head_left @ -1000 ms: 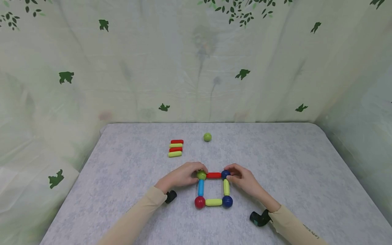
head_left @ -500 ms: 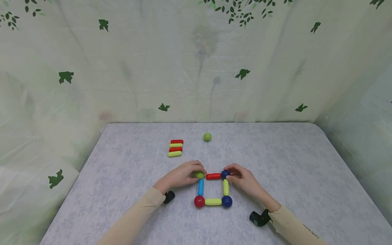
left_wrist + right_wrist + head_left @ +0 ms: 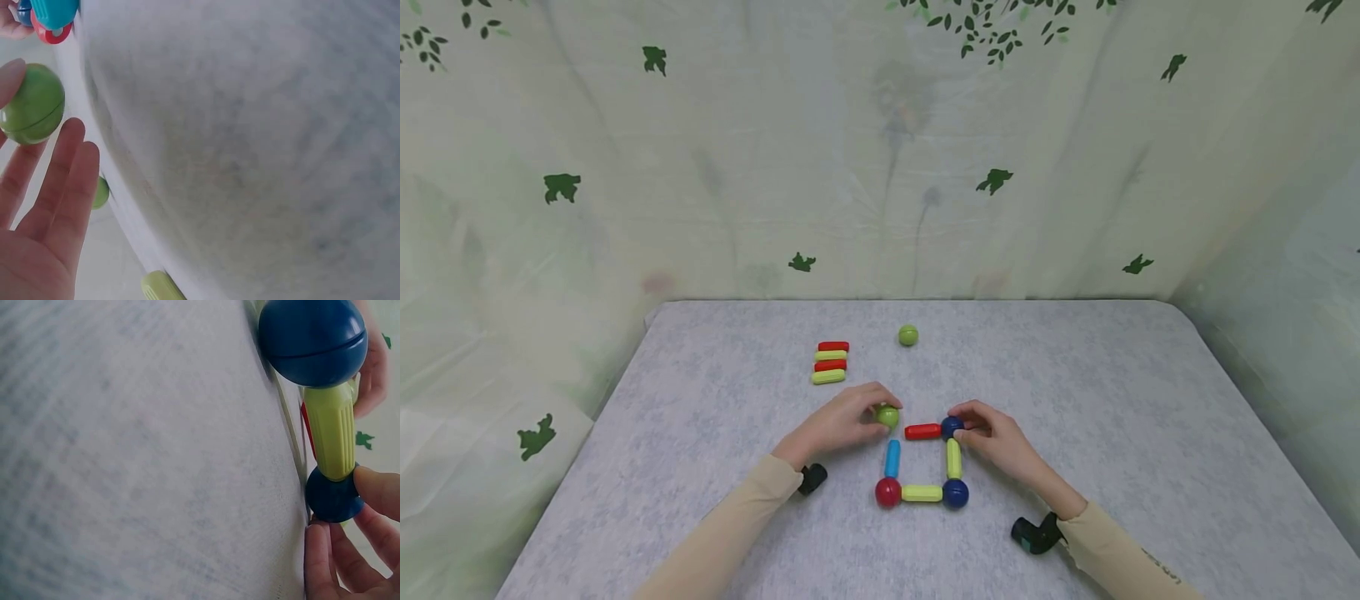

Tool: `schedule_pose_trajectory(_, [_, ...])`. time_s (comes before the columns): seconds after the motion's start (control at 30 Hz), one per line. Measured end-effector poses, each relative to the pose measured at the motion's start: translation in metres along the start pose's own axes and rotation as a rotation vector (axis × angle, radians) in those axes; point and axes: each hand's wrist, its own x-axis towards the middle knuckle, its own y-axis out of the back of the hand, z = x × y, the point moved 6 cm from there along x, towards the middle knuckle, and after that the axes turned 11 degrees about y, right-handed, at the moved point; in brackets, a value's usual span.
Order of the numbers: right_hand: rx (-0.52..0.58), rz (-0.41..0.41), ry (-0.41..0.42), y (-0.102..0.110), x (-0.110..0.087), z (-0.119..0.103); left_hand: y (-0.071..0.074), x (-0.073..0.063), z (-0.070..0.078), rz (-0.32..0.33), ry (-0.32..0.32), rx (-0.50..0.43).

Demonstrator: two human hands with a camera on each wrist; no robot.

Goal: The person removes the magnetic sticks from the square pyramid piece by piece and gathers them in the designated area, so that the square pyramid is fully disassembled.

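Note:
My left hand (image 3: 842, 421) pinches a green ball (image 3: 887, 416) between thumb and fingers, apart from the free ends of the blue rod (image 3: 892, 458) and the red rod (image 3: 922, 432). With thumb and fingertips, my right hand (image 3: 996, 437) holds the far blue ball (image 3: 335, 495), to which the red rod and a yellow-green rod (image 3: 331, 431) are joined. That rod runs down to a nearer blue ball (image 3: 956, 493). From there another yellow-green rod (image 3: 922, 493) leads to a red ball (image 3: 888, 492), where the blue rod is attached. Together they form a square frame, open at its far left corner.
Behind the left hand lies a row of short rods, two red and two yellow-green (image 3: 828, 377). A second green ball (image 3: 908, 335) rests further back on the grey table (image 3: 1075, 375). A patterned curtain (image 3: 737, 167) hangs behind the table's far edge.
The green ball at the frame's far left corner has come off the red and blue rods. My left hand has carried it slightly up and away. My right hand has stayed on the blue ball.

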Motion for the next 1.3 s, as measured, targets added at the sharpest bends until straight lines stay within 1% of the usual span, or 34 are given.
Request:
schedule_pose_trajectory(0.2, [-0.004, -0.001, -0.001, 0.0, 0.0, 0.001, 0.006, 0.006, 0.001, 0.049, 0.012, -0.047])
schedule_pose_trajectory(0.33, [-0.003, -0.002, -0.002, -0.001, 0.001, 0.001, 0.01, 0.014, -0.001, 0.075, 0.047, -0.072])
schedule_pose_trajectory(0.53, [-0.002, -0.003, 0.0, -0.001, 0.001, 0.0, 0.015, 0.03, -0.006, 0.123, 0.093, -0.072])
schedule_pose_trajectory(0.73, [0.001, -0.002, -0.004, -0.001, 0.0, 0.0, 0.017, 0.049, -0.013, 0.169, 0.156, -0.057])
schedule_pose_trajectory(0.83, [0.002, -0.002, -0.003, -0.001, 0.001, 0.0, 0.018, 0.057, -0.013, 0.191, 0.16, -0.057])
schedule_pose_trajectory(0.97, [0.001, -0.001, -0.001, -0.001, 0.001, 0.001, 0.02, 0.066, -0.015, 0.208, 0.166, -0.065])
schedule_pose_trajectory(1.07, [0.0, 0.0, 0.002, -0.001, 0.001, 0.001, 0.021, 0.072, -0.019, 0.213, 0.193, -0.061])
schedule_pose_trajectory(1.2, [-0.002, -0.002, 0.01, 0.0, 0.001, 0.001, 0.022, 0.078, -0.022, 0.222, 0.213, -0.052])
schedule_pose_trajectory(1.3, [-0.005, -0.003, 0.02, 0.0, 0.001, 0.001, 0.024, 0.081, -0.022, 0.229, 0.214, -0.047])
